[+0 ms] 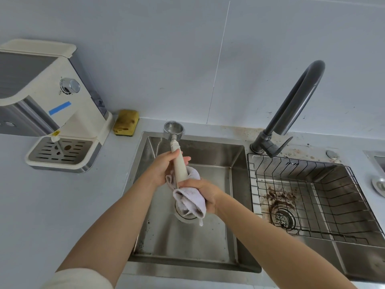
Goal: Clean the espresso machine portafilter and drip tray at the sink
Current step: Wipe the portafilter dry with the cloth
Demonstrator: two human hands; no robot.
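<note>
- Left hand (164, 168) grips the portafilter (174, 130) handle: hold it steady over the sink (210, 152)
- Right hand (205, 195) pinches the cloth (190, 203) round the handle: wipe lengthwise, firmly

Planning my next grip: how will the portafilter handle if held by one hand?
The portafilter likely tips forward: its metal head sits far beyond the left hand. It looks rigid. The smooth handle may slip without the cloth.

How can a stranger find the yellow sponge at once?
Start at the cream espresso machine on the grey counter, at its left. Just right of its base, by the pale wall, lies the rectangular sponge. No other thing nearby is a brown-stained yellow block.
</note>
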